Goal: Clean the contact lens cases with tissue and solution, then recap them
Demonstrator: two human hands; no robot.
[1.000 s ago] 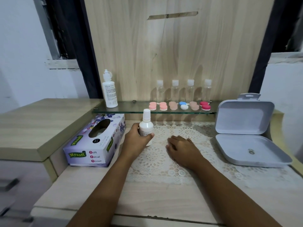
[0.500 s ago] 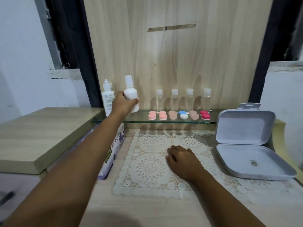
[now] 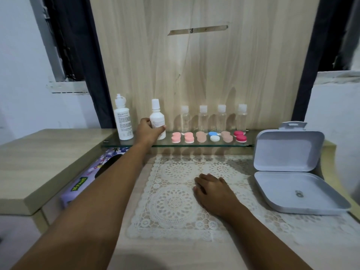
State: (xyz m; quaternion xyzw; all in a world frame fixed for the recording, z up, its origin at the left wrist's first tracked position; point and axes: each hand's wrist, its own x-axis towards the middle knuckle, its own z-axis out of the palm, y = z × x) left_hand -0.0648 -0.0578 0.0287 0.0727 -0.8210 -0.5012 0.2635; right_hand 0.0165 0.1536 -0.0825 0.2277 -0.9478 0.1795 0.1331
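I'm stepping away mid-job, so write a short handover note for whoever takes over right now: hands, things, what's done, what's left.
Left hand grips the small white plastic bottle, upright on the glass shelf beside the taller white bottle.
Right hand lies flat on the white lace mat, holding nothing.
Six contact lens cases (pink, beige, blue-white, red) sit in a row on the shelf, all capped.
Purple tissue box is left of the mat, partly behind the arm; no tissue out.
Done: cannot tell whether any case is cleaned.
Left: probably release the bottle, then check the cases.
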